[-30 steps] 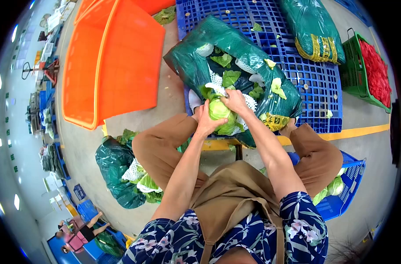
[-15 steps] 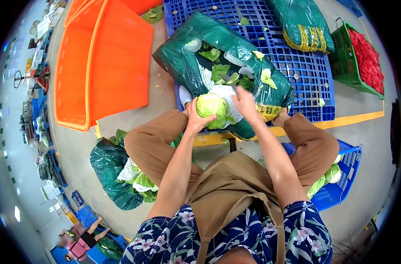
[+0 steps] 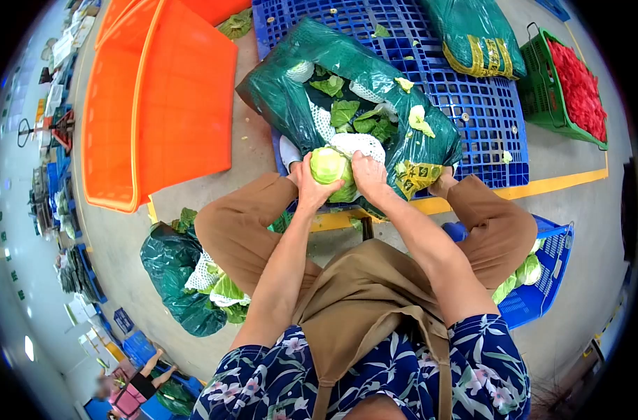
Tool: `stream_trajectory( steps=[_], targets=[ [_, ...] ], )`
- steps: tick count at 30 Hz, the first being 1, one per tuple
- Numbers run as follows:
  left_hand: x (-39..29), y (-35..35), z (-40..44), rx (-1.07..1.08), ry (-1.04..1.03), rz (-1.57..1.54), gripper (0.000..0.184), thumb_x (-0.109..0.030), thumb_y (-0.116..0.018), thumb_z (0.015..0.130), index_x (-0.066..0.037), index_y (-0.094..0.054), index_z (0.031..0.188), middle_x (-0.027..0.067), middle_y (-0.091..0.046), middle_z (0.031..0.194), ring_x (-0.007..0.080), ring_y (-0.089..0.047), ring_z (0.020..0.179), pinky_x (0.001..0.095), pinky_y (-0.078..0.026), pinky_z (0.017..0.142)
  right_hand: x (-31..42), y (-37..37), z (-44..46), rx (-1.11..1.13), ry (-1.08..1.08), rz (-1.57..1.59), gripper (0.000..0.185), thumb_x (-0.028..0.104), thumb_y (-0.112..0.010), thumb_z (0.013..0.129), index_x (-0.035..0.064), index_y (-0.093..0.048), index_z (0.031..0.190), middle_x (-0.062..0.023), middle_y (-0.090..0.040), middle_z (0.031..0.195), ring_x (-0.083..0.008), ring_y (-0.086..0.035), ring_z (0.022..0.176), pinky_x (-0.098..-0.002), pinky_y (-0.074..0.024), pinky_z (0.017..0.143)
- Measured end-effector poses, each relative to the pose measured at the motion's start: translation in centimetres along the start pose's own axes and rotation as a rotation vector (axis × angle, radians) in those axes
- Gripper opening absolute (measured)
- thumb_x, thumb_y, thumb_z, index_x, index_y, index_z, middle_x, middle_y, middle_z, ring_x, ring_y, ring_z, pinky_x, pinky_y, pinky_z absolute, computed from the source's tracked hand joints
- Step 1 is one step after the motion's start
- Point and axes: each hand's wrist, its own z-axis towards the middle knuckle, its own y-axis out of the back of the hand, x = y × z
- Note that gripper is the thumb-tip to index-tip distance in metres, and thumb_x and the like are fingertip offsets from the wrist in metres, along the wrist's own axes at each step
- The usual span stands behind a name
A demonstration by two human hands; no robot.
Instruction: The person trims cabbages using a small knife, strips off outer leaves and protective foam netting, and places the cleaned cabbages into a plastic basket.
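Observation:
A pale green cabbage (image 3: 328,166) is held between my two hands at the near edge of an open green plastic bag (image 3: 291,94). My left hand (image 3: 313,185) cups its left and lower side. On its right side my right hand (image 3: 368,175) has its fingers bent in against the cabbage and a white foam net (image 3: 359,145); what exactly they pinch is hidden. Loose leaves (image 3: 344,112) and more foam nets lie in the bag's opening.
The bag lies on a blue pallet (image 3: 483,119). An orange bin (image 3: 186,98) stands left, a green crate (image 3: 543,84) right. Beside my knees are a green bag (image 3: 172,280) and a blue basket (image 3: 550,280) with cabbages. A person (image 3: 128,395) is at lower left.
My right hand lifted off the cabbage, moved over the bag, and has come back against its right side. The white net now lies beside the cabbage. The view has shifted slightly.

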Motion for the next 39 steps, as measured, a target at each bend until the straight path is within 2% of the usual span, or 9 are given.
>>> stream_trajectory(
  steps=[7, 12, 21, 23, 25, 30, 31, 33, 39],
  targets=[
    [-0.6, -1.4, -0.5, -0.109, -0.142, 0.090, 0.101, -0.030, -0.085, 0.046, -0.007, -0.037, 0.132, 0.0165, -0.042, 0.116, 0.0356, -0.043, 0.114, 0.0447, -0.039, 0.096, -0.9, -1.5, 1.1, 0.109, -0.059, 0.005, 0.015, 0.006, -0.051, 0.084, -0.0016, -0.058, 0.094, -0.0214, -0.068, 0.087, -0.0330, -0.069, 0.080, -0.0410, -0.0561, 0.066],
    [-1.0, -0.9, 0.0, -0.094, -0.103, 0.058, 0.099, -0.026, -0.084, 0.047, -0.007, -0.038, 0.132, 0.0155, -0.042, 0.117, 0.0353, -0.045, 0.113, 0.0459, -0.039, 0.096, -1.9, 0.0, -0.1, 0.116, 0.141, -0.002, 0.015, 0.007, -0.051, 0.083, -0.0004, -0.060, 0.093, -0.0189, -0.067, 0.088, -0.0339, -0.068, 0.079, -0.0423, -0.0556, 0.066],
    [0.8, -0.2, -0.4, -0.093, -0.201, -0.014, 0.098, -0.024, -0.085, 0.051, 0.000, -0.036, 0.132, 0.0169, -0.043, 0.120, 0.0314, -0.044, 0.114, 0.0405, -0.038, 0.099, -3.0, -3.8, 3.2, 0.234, -0.041, 0.026, 0.017, 0.004, -0.050, 0.084, -0.0005, -0.055, 0.100, -0.0212, -0.066, 0.097, -0.0335, -0.068, 0.085, -0.0432, -0.0546, 0.073],
    [2.4, -0.3, 0.3, -0.042, -0.113, -0.178, 0.097, -0.022, -0.085, 0.053, -0.001, -0.035, 0.134, 0.0177, -0.045, 0.121, 0.0317, -0.045, 0.117, 0.0402, -0.036, 0.101, -5.1, -3.6, 2.2, 0.100, -0.018, 0.093, 0.018, 0.010, -0.053, 0.082, -0.0016, -0.053, 0.096, -0.0246, -0.066, 0.083, -0.0395, -0.066, 0.079, -0.0484, -0.0527, 0.069],
    [3.5, 0.4, 1.0, 0.064, 0.065, -0.425, 0.097, -0.021, -0.085, 0.057, 0.001, -0.032, 0.136, 0.0166, -0.044, 0.126, 0.0287, -0.046, 0.117, 0.0348, -0.038, 0.100, -6.0, -2.9, 2.0, 0.061, -0.184, 0.193, 0.021, 0.007, -0.053, 0.081, -0.0044, -0.053, 0.098, -0.0280, -0.064, 0.091, -0.0384, -0.066, 0.084, -0.0486, -0.0529, 0.070],
    [0.8, 3.6, 1.3, 0.177, 0.538, -0.679, 0.093, -0.025, -0.079, 0.070, -0.019, -0.022, 0.144, 0.0142, -0.043, 0.131, 0.0306, -0.050, 0.116, 0.0562, -0.052, 0.075, -2.6, 0.8, 0.1, 0.131, -0.233, 1.038, 0.043, 0.032, -0.073, 0.079, -0.0026, -0.054, 0.098, -0.0106, -0.061, 0.079, -0.0208, -0.057, 0.063, -0.0353, -0.0515, 0.063],
    [0.7, 3.6, 1.3, 0.192, 0.533, -0.711, 0.093, -0.025, -0.079, 0.070, -0.018, -0.022, 0.144, 0.0139, -0.043, 0.131, 0.0305, -0.050, 0.115, 0.0551, -0.052, 0.076, -2.1, 1.0, 0.1, 0.098, -0.152, 0.936, 0.047, 0.030, -0.078, 0.074, -0.0021, -0.057, 0.101, -0.0086, -0.062, 0.082, -0.0177, -0.059, 0.070, -0.0302, -0.0504, 0.066],
    [0.6, 3.8, 1.3, 0.216, 0.516, -0.779, 0.094, -0.024, -0.079, 0.070, -0.015, -0.022, 0.144, 0.0134, -0.044, 0.132, 0.0304, -0.051, 0.115, 0.0529, -0.053, 0.078, -1.1, 0.5, 0.4, 0.182, -0.138, 1.320, 0.036, 0.022, -0.081, 0.073, 0.0029, -0.057, 0.091, 0.0014, -0.056, 0.077, -0.0094, -0.052, 0.069, -0.0264, -0.0451, 0.063],
    [-0.1, 3.9, 0.7, 0.222, 0.334, -0.820, 0.090, -0.020, -0.079, 0.069, -0.010, -0.028, 0.142, 0.0116, -0.046, 0.130, 0.0261, -0.051, 0.114, 0.0434, -0.053, 0.085, -3.1, 0.2, 0.3, 0.219, -0.140, 1.427, 0.030, 0.010, -0.080, 0.069, 0.0069, -0.052, 0.076, 0.0032, -0.051, 0.073, -0.0074, -0.047, 0.065, -0.0262, -0.0427, 0.059]
  ],
)
